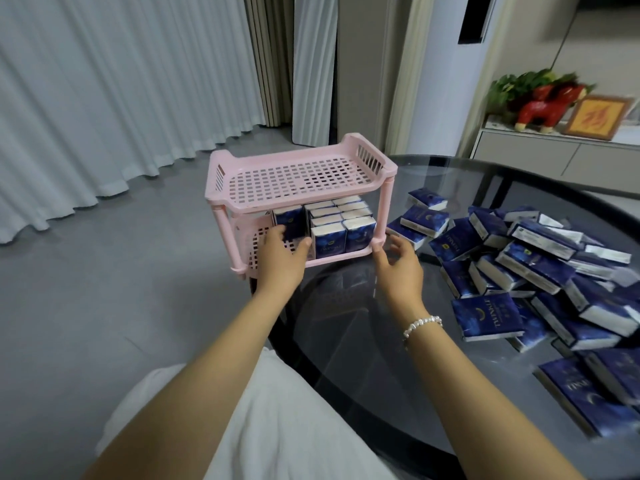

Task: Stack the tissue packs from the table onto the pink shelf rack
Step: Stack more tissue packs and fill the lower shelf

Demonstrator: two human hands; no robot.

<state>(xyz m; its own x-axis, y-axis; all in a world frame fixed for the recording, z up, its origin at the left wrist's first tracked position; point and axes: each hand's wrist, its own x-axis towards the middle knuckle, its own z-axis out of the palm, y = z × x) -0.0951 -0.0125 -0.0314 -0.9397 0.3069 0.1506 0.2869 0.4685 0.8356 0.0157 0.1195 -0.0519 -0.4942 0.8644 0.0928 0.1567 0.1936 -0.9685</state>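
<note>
Blue packs [530,261] lie heaped on the bench [363,358] right of the rack [301,174], nearest the empty, loosely spread right hand [398,261]; the left hand [280,258] pinches a standing pack [289,220] on the lower shelf.

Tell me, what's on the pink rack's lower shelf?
Blue tissue packs stand upright in rows on the pink rack's lower shelf. The left hand touches one. The top shelf hides how far back they go.
</note>
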